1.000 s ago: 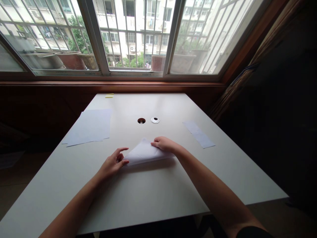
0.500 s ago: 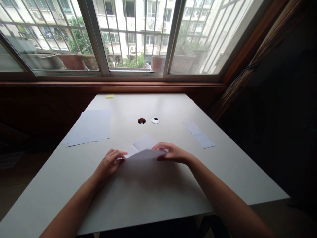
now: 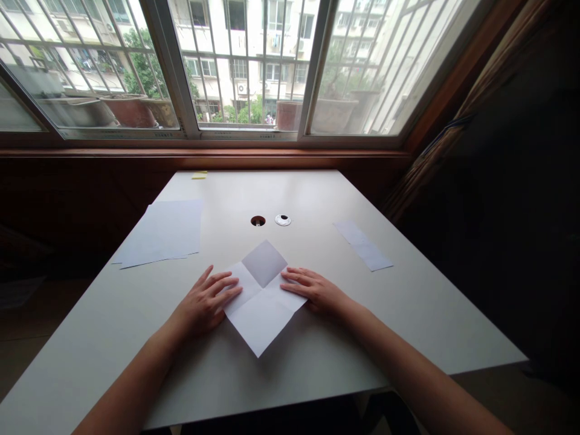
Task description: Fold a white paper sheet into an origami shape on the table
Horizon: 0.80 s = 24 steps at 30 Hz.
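Creased paper (image 3: 260, 320): one, on the desk (image 3: 272, 393).
My left grip (image 3: 206, 302): fingers spread, touching its left side.
My right grip (image 3: 319, 293): fingers extended, touching its right side.
Round cover (image 3: 283, 223): one.

Room in a dwelling, apparently a flat. Far: a sliding window (image 3: 312, 78), backed by metal security bars (image 3: 244, 57), faces an apartment block (image 3: 256, 36) bearing an air-conditioner unit (image 3: 242, 89); flowerpots (image 3: 131, 112) stand just outside the glass. Beneath the panes runs a reddish-brown wooden sill (image 3: 226, 153). Right: a gathered curtain (image 3: 428, 160), likewise domestic in character. Near: a white worktop (image 3: 312, 235) of office-desk type, pierced by a round cable hole (image 3: 258, 221); whether the room is a study or a bedroom cannot be told.
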Each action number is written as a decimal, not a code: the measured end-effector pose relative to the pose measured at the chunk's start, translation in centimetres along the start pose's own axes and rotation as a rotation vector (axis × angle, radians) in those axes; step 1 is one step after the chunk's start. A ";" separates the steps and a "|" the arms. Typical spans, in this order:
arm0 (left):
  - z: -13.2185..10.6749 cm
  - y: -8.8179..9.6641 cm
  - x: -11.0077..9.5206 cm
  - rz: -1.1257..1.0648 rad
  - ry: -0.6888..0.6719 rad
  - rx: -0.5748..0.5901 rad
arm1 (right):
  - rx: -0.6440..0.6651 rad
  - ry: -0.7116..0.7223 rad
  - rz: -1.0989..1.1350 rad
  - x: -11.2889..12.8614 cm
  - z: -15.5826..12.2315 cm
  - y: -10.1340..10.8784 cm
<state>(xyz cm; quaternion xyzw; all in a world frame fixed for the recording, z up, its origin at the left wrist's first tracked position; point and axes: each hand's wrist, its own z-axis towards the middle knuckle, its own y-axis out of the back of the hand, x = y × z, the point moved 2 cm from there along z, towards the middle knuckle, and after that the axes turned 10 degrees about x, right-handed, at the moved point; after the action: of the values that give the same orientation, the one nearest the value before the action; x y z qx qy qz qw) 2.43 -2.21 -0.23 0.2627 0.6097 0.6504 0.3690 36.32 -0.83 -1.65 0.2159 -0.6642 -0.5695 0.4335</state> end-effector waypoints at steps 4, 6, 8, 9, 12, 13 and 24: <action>0.8 0.3 -2.1 0.033 -0.093 0.075 | 0.045 0.032 -0.031 0.7 0.4 0.2; 1.1 -0.1 -2.8 0.029 -0.141 0.106 | 0.052 0.032 -0.044 1.0 0.5 0.4; 1.4 -0.7 -3.1 0.026 -0.161 0.102 | 0.036 0.033 -0.064 1.5 0.5 0.6; 1.4 -1.0 -3.2 0.023 -0.158 0.087 | 0.020 0.040 -0.073 1.7 0.5 0.6; 1.6 -1.6 -3.1 0.015 -0.138 0.044 | -0.013 0.098 -0.083 2.6 0.7 0.2; 1.6 -1.7 -3.0 0.010 -0.136 0.037 | -0.015 0.120 -0.072 2.8 0.8 0.0; 0.9 -1.2 -1.8 -0.247 -0.050 -0.046 | -0.060 0.099 0.284 1.8 1.5 0.0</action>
<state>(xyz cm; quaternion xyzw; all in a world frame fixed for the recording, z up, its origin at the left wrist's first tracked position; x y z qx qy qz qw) 4.42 -3.15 -1.08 0.1933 0.6130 0.6068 0.4676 34.14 -1.33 -1.01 0.1345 -0.6487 -0.5106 0.5481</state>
